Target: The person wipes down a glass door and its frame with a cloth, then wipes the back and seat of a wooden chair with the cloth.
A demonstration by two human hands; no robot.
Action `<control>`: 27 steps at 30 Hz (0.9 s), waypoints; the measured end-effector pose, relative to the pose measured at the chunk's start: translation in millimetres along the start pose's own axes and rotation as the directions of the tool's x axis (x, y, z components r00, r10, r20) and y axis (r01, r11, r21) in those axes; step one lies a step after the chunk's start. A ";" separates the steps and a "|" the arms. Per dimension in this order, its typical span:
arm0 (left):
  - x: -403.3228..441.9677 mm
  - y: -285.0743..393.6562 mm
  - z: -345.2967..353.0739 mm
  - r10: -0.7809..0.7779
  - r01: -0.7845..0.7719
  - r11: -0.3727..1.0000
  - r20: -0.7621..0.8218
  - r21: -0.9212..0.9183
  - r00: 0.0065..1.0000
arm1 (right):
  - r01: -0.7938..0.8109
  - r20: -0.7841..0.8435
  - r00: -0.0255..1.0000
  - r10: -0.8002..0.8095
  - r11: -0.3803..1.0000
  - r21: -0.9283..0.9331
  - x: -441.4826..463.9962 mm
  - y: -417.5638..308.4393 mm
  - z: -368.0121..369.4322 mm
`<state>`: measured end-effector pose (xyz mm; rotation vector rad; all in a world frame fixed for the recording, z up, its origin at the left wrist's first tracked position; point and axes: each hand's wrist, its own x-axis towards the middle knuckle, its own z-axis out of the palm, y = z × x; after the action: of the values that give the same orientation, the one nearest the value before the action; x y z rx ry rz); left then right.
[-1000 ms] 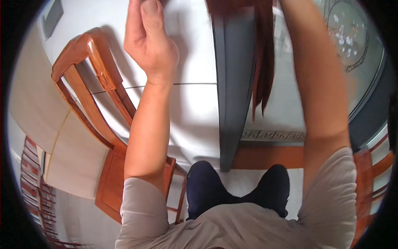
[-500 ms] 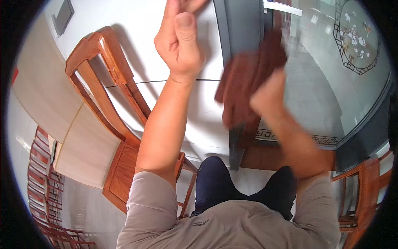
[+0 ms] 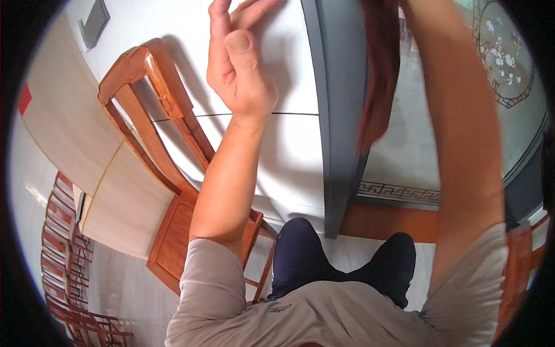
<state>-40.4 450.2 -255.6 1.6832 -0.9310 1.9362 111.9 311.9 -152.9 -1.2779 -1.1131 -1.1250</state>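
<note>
My left hand (image 3: pixel 240 69) is raised at the white wall (image 3: pixel 292 139), thumb towards me and fingers stretched out, some cut off by the top edge. It holds nothing that I can see. A dark reddish-brown cloth (image 3: pixel 378 75) hangs down along the grey door frame (image 3: pixel 341 87), its upper part out of view. Up past the top edge reaches my right forearm (image 3: pixel 462 104), slightly blurred, so the right hand itself is outside the picture.
A wooden chair (image 3: pixel 173 231) stands against the wall on my left. To the right is a glass door panel (image 3: pixel 410 156) with a flower pattern. More wooden furniture (image 3: pixel 520 254) is at the far right, and several chairs (image 3: pixel 55 248) show at the far left.
My right arm has swung upward, taking the hand out of view. The brown cloth, gripped by that hand before, has moved up alongside the door frame. My left hand has shifted slightly.
</note>
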 end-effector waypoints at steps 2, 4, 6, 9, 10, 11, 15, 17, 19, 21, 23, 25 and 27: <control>-17.8 1.0 -9.2 -0.162 0.174 0.983 -0.175 0.061 0.971 | -0.114 0.037 0.993 0.113 0.992 0.047 -99.5 8.3 -5.9; -8.5 9.7 -12.8 -0.031 0.029 0.984 0.007 0.177 1.000 | -0.310 0.071 0.951 0.302 0.919 0.244 -215.8 15.3 -8.1; -15.8 15.6 -13.8 -0.076 0.077 0.979 -0.009 0.187 0.997 | -0.549 0.196 0.801 0.565 0.566 0.615 -306.2 16.7 -7.5; -26.5 21.9 -11.6 -0.043 0.044 0.986 -0.013 0.158 0.999 | -0.364 0.051 0.915 0.400 0.766 0.530 -306.8 -3.4 -14.9; -28.5 23.3 -11.7 -0.040 0.042 0.987 -0.012 0.158 0.999 | -0.246 -0.012 0.961 0.276 0.876 0.414 -295.0 -13.9 -19.3; -31.1 23.3 -11.5 -0.054 0.057 0.984 -0.023 0.167 0.998 | -0.120 -0.054 0.989 0.141 0.952 0.281 -282.9 -23.7 -23.1; -37.6 26.9 5.7 -0.159 0.176 0.978 -0.142 0.116 0.977 | -0.020 -0.018 1.000 0.023 0.989 0.145 -245.7 -34.5 -31.4; -41.6 23.4 4.3 -0.116 0.133 0.977 -0.112 0.166 0.987 | -0.056 0.037 0.998 0.051 0.988 0.145 -283.7 -24.3 -31.6; -45.0 20.6 1.3 -0.074 0.088 0.977 -0.074 0.194 0.994 | -0.384 0.096 0.914 0.395 0.761 0.523 -326.0 -19.7 -18.0; -45.5 23.8 -4.2 -0.084 0.091 0.969 -0.039 0.231 0.996 | -0.359 0.083 0.920 0.384 0.737 0.572 -341.9 -6.9 -12.8; -47.4 27.3 -4.9 -0.104 0.099 0.959 0.003 0.264 0.995 | -0.051 -0.019 0.998 0.054 0.990 0.132 -265.2 -24.2 -20.6; -47.8 27.3 -3.4 -0.135 0.160 0.970 -0.143 0.184 0.980 | -0.043 -0.043 0.998 0.039 0.992 -0.117 -175.3 -35.1 -25.2; -42.4 35.1 -3.9 -0.183 0.208 0.965 -0.156 0.163 0.971 | -0.333 0.012 0.940 0.340 0.927 -0.170 -70.4 -39.3 -26.2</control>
<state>-59.3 433.6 -304.7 1.6400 -0.5308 2.0209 63.9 286.1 -217.8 -1.5618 -0.7997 -0.9476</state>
